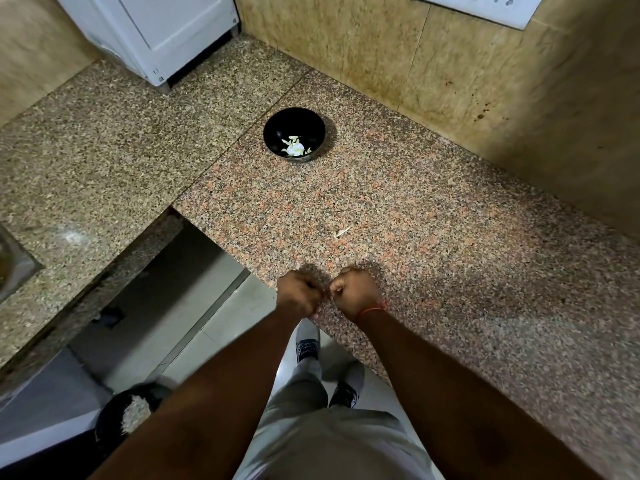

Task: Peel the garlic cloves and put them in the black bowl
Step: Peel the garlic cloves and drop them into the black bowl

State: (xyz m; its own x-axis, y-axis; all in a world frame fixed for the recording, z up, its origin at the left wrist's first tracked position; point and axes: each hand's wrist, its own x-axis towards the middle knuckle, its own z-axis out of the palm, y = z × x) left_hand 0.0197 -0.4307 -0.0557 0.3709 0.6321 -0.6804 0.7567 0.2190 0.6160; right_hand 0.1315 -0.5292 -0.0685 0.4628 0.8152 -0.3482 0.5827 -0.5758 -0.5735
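The black bowl [294, 135] sits on the bench [433, 237] well apart from my hands, on the far side and slightly left of the gap between them; a few pale peeled garlic cloves [294, 147] lie in its bottom, toward the near wall. My hands meet at the near edge of the bench, knuckles up, fingers curled in, almost touching. The left hand [299, 294] and right hand [355, 289] are about equally far from the bowl; the left lies a touch more in line with it. Both are closed as fists turned toward each other, fingertips tucked where I cannot see them. Judgement: I am working a clove between them, peeling it, but no clove or skin shows in the gap, so I cannot tell what either hand pinches, or which one has it. A red thread [372, 310] circles my right wrist. One thin pale scrap [342, 232], probably a bit of skin or stem, lies on the bench between my hands and the bowl, its long axis running near-left to far-right. The coming move, once peeling is done, is a straight reach away from me to drop the clove over the bowl's near rim.
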